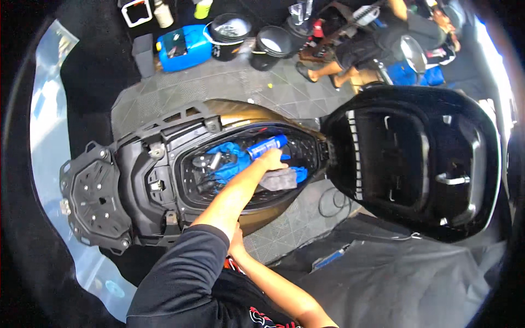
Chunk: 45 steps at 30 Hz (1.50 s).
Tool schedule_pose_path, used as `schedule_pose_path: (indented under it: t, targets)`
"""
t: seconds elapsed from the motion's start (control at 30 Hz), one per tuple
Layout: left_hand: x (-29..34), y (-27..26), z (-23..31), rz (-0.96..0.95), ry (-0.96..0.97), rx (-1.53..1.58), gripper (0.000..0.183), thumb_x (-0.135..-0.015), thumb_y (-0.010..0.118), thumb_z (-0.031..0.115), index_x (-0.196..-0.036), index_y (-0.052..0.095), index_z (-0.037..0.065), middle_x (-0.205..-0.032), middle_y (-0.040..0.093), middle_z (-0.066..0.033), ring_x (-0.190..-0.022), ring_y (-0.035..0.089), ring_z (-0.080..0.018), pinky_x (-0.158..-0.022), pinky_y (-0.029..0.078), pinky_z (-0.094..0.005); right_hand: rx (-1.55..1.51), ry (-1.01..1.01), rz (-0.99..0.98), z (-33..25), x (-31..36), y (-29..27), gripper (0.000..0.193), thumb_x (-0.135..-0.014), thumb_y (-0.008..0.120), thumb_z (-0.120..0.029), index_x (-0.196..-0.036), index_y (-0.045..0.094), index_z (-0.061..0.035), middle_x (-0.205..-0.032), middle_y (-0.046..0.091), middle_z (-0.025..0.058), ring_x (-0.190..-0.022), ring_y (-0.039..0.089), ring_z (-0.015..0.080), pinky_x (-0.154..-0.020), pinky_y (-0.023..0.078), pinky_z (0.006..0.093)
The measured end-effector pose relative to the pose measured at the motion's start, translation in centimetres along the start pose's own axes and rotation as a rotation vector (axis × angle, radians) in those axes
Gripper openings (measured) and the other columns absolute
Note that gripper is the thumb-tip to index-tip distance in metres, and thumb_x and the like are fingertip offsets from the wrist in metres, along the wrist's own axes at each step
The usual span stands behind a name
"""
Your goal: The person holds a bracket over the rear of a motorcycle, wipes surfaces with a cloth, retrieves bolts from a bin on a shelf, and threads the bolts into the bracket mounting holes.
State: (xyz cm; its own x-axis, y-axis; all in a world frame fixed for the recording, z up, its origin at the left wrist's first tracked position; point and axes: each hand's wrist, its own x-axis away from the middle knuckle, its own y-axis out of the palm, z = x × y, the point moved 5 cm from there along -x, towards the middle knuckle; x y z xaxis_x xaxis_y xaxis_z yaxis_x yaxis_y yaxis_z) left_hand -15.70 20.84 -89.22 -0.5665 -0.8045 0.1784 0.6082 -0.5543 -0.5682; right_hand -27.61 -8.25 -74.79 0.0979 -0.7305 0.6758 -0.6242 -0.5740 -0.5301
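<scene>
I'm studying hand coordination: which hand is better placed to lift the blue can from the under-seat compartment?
Probably the left hand: it is inside the under-seat compartment, right at the blue can; the right hand is outside, near the left forearm.

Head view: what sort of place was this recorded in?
Probably a motorcycle workshop or cleaning bay: a scooter stands with its seat flipped open, and black buckets and a blue jerrycan sit beyond it on the tiled floor.
</scene>
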Motion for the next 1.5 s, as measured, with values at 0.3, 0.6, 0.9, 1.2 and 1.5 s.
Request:
schedule_pose_path:
  t: [0.3, 0.6, 0.9, 1.2, 1.5]
  targets:
    - [1.9, -4.1, 9.9, -0.075, -0.073, -0.277, 0.048, -0.075, 0.077, 0.035, -0.107, 0.068, 0.000, -0.102, 0.073, -0.0182, -0.096, 0.071, -0.0327, -0.085, 0.057, -0.0437, -0.207, 0.277, 0.082, 0.6, 0.8, -1.3, 0.095, -0.066, 0.091, -0.044, -0.124, 0.037, 0.0097, -0.121, 0.052, 0.0337, -0.119, 0.052, 0.0449, -0.101, 0.045, 0.0473]
    - [10.4, -22.7, 13.4, 0.084, 0.076, -0.334, 0.056, -0.079, 0.077, 0.047, -0.117, 0.061, 0.009, -0.097, 0.072, -0.0166, -0.092, 0.071, -0.0312, -0.078, 0.055, -0.0452, -0.185, 0.167, 0.357, 0.0, 1.3, -1.5, 0.082, -0.054, 0.097, -0.046, -0.098, 0.050, 0.0039, -0.088, 0.062, 0.0169, -0.085, 0.062, 0.0314, -0.079, 0.052, 0.0415]
    - [19.0, -36.0, 10.8, -0.061, -0.121, 0.060, 0.055, -0.089, 0.068, 0.055, -0.109, 0.063, 0.004, -0.081, 0.065, -0.0094, -0.058, 0.059, -0.0148, -0.062, 0.050, -0.0341, -0.156, 0.230, 0.315, 1.8, 0.1, -0.9, 0.088, -0.050, 0.098, -0.050, -0.100, 0.051, 0.0055, -0.093, 0.065, 0.0173, -0.086, 0.064, 0.0292, -0.079, 0.054, 0.0396]
    - [24.3, -41.5, 4.1, 0.282, -0.085, -0.242, 0.047, -0.078, 0.077, 0.038, -0.107, 0.063, 0.003, -0.087, 0.071, -0.0182, -0.078, 0.070, -0.0274, -0.074, 0.052, -0.0393, -0.191, 0.277, 0.245, 1.3, 0.1, -1.5, 0.084, -0.051, 0.098, -0.045, -0.099, 0.049, 0.0033, -0.091, 0.062, 0.0146, -0.084, 0.062, 0.0270, -0.076, 0.052, 0.0374]
    - [23.9, -39.5, 1.8, 0.252, -0.115, -0.288, 0.042, -0.078, 0.072, 0.031, -0.109, 0.063, 0.005, -0.087, 0.068, -0.0231, -0.080, 0.069, -0.0362, -0.074, 0.052, -0.0422, -0.255, 0.286, 0.244, 0.5, 1.0, -2.1, 0.080, -0.052, 0.098, -0.046, -0.095, 0.050, 0.0010, -0.094, 0.061, 0.0141, -0.088, 0.061, 0.0265, -0.079, 0.051, 0.0378]
